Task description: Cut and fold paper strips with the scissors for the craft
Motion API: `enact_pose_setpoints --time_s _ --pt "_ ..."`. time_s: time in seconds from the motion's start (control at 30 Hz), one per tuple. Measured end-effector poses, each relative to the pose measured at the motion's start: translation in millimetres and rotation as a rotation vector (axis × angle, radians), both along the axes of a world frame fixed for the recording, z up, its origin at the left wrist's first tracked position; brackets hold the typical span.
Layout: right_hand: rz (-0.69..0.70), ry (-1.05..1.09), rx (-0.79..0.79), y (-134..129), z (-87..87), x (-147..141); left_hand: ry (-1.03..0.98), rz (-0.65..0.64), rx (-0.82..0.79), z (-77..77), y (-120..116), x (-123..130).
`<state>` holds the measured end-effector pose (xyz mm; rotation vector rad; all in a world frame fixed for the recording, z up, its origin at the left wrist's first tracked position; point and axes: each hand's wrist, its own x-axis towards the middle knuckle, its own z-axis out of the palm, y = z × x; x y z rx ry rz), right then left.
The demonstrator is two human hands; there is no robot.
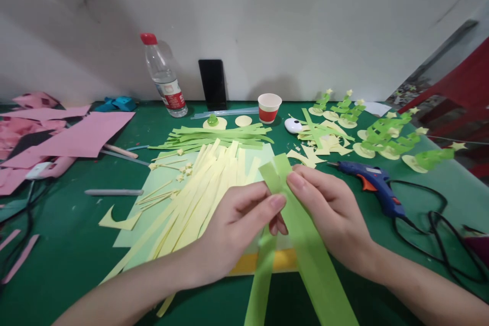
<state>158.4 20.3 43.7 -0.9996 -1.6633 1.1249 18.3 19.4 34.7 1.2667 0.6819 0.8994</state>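
Two green paper strips [311, 252] meet between my hands at the middle of the table, their upper ends crossing and their long tails hanging toward me. My left hand [248, 216] pinches the narrower strip near the crossing with thumb and fingers. On the other side, my right hand [328, 204] grips the wider strip by its edge close to the top. Under and left of my hands lies a fan of pale yellow paper strips [206, 183] on a light green sheet [132, 237]. Small paper stars [185, 169] sit beside the fan.
A blue glue gun [374, 183] with a black cord lies right of my hands. Finished green paper spirals [389, 132] with stars stand at the right. A bottle [168, 81], phone [213, 84] and paper cup [269, 107] line the wall. Pink paper [84, 137] lies left.
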Motion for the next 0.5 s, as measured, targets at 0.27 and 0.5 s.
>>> enact_pose_setpoints --time_s 0.27,0.5 --pt "0.011 0.063 -0.009 -1.0 3.8 -0.6 0.018 -0.006 0.032 1.9 -1.5 -2.0" --pt "0.091 0.322 -0.193 0.2 -2.7 -0.3 -0.061 0.075 -0.019 -0.9 -1.2 0.6"
